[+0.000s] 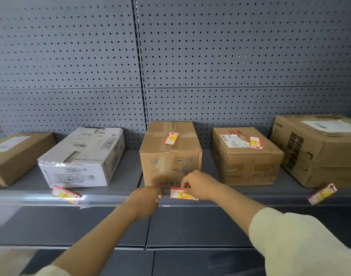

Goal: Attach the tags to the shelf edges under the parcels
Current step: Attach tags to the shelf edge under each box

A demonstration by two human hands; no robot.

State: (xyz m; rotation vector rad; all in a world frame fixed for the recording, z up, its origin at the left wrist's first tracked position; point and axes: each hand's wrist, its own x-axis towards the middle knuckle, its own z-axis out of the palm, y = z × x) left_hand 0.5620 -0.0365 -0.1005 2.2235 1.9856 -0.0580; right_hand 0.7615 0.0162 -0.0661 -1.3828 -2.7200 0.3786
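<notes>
Tag (179,193) between hands, parcels (170,154) close behind, perhaps touching.

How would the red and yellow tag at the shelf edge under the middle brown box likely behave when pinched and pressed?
The tag looks like thin card, so probably light and bendy. The right hand pinches its end while the left hand is at the other, suggesting it may slip or curl.

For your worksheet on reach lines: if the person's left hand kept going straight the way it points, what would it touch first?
Probably the front face of the middle cardboard box, directly behind the left hand at the shelf edge; blur leaves depth uncertain.
</notes>
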